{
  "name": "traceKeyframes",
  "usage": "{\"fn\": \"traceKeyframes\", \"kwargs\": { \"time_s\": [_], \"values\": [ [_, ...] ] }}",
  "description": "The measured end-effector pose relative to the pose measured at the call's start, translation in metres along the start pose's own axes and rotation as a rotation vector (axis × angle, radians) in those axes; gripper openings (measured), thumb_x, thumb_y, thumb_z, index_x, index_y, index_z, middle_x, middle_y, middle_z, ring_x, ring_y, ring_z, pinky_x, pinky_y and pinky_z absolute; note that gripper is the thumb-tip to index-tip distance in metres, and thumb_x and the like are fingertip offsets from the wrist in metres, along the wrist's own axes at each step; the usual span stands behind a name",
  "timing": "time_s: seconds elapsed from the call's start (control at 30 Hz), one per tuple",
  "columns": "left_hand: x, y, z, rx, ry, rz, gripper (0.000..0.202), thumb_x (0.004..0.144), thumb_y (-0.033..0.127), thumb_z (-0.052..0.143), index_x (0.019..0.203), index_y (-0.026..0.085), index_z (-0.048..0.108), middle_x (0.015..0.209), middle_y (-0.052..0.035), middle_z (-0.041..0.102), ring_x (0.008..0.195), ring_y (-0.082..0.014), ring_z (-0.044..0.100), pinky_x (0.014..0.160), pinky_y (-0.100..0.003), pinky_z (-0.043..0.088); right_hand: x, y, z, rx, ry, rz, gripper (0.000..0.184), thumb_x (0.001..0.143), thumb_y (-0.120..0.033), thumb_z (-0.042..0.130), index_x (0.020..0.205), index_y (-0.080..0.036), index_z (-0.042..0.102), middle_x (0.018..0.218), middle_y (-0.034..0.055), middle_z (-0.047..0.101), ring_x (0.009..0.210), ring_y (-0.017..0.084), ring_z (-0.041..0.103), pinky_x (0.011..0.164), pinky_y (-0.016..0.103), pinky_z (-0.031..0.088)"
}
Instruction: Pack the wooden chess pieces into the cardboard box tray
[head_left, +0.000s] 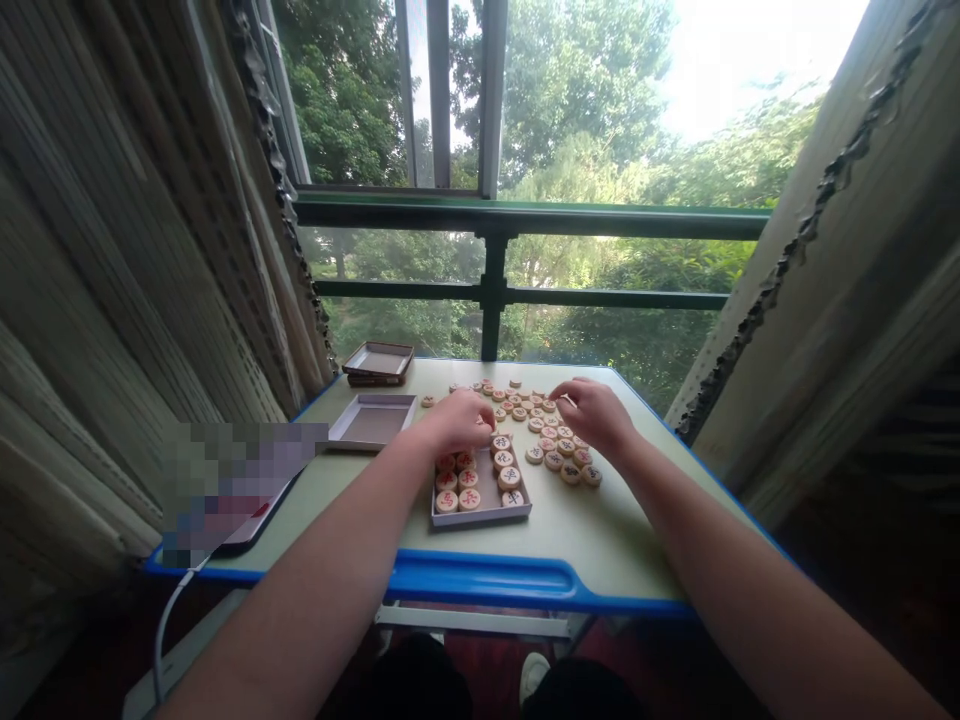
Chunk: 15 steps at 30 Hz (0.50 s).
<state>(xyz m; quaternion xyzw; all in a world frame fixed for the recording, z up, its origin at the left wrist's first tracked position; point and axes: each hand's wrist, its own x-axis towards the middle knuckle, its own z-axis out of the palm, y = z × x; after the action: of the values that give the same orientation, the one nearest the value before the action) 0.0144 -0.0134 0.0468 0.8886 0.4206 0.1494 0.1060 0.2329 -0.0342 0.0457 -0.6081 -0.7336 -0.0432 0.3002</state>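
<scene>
My left hand (461, 420) hovers over the far end of a shallow grey tray (480, 517), fingers curled downward; what they hold is hidden. In the tray lie several round wooden chess pieces (469, 490) with red or dark characters. My right hand (589, 412) reaches over a loose heap of the same discs (559, 455) on the pale green table (615, 545), its fingers bent in a pinch at the heap's far side; any piece in them is too small to make out.
An empty tray (371, 420) and a brown box part (377, 362) sit at the table's back left. A phone with a white cable (240, 525) lies at the left edge. Curtains hang on both sides; a green railing and window stand behind.
</scene>
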Motion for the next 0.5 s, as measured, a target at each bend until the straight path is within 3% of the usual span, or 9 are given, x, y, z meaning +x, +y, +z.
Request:
{"fn": "traceKeyframes", "kwargs": {
  "time_s": [0.13,0.23,0.5],
  "values": [
    [-0.005,0.009,-0.009,-0.176,-0.160,0.131,0.020,0.068,0.024,0.057,0.080,0.022,0.072,0.098,-0.0026,0.062,0.097,-0.0200,0.053,0.087,-0.029,0.042,0.003,0.010,0.001,-0.053,-0.012,0.134,0.027,0.074,-0.018,0.044,0.080,-0.020,0.071,0.088,0.0041,0.069,0.080,0.016,0.058,0.067,0.024,0.040],
    [-0.007,0.011,-0.012,-0.178,-0.256,0.230,0.020,0.068,0.029,0.061,0.083,0.025,0.073,0.098,-0.0031,0.059,0.099,-0.0207,0.051,0.089,-0.030,0.040,0.004,0.012,0.004,-0.063,-0.018,0.193,0.028,0.074,-0.020,0.044,0.080,-0.020,0.072,0.086,0.0038,0.070,0.078,0.016,0.059,0.065,0.024,0.039],
    [-0.008,0.012,-0.007,-0.069,-0.278,0.268,0.023,0.067,0.034,0.066,0.089,0.031,0.072,0.119,-0.0011,0.050,0.114,-0.0252,0.037,0.096,-0.033,0.034,0.002,0.012,0.008,-0.012,0.067,0.113,0.028,0.074,-0.021,0.045,0.078,-0.020,0.072,0.080,0.0032,0.071,0.074,0.016,0.060,0.065,0.025,0.040]
  ]
}}
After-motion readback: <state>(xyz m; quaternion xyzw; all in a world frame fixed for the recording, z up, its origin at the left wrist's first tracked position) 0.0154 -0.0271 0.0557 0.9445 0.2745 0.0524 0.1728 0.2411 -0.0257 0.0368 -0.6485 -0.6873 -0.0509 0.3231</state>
